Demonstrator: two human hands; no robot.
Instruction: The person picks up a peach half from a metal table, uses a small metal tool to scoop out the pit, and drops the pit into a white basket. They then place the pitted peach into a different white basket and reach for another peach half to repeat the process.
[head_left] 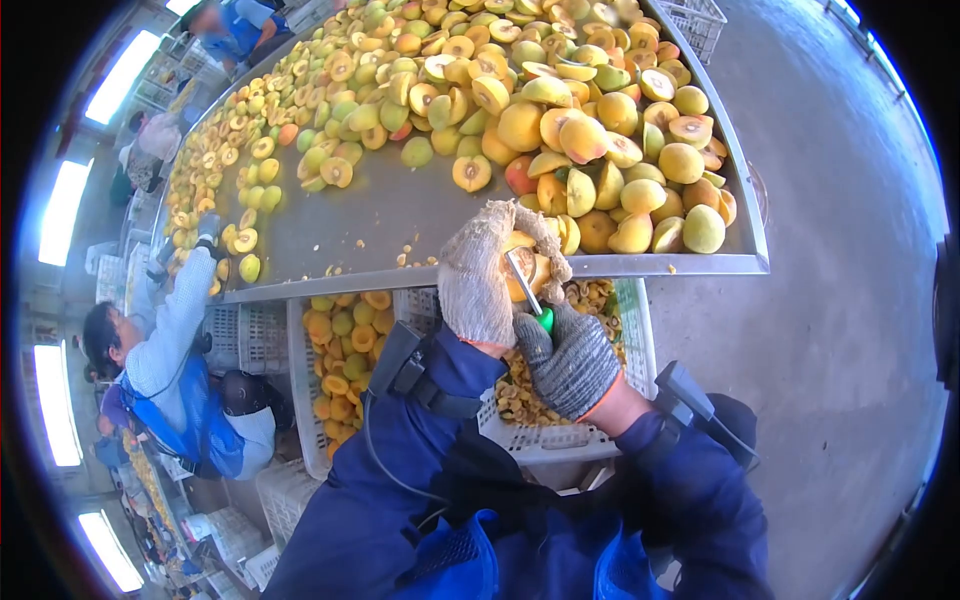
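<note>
The left hand (474,280), in a thick, frayed, cream-coloured glove, is closed around a peach half (541,270), with the glove's worn edge curling past the fruit's far side. The peach half is yellow-orange and moist-looking, its cut face turned up towards the camera, with a rough brown hollow or stone at its middle (the glare and the tool make it hard to say which). It sits just above the near rim of the metal table (700,264), nearer the rim's right end than its left.

The right hand (572,365), in a grey knitted glove with an orange cuff edge, is clamped on the green handle of a slim metal tool (545,319). The tool's shaft slants up and left across the peach half, its tip at the brown middle. The two gloves are close together, the right one lower.

Behind them, cut and whole-looking fruit (582,138) lies heaped on the table, yellow, green and here and there blushed red. Below the hands, a white crate (560,442) holds small brownish-yellow pieces; a second crate (298,375), to its left, holds orange-yellow fruit. Further left, a person in blue (200,410) reaches towards the table.
</note>
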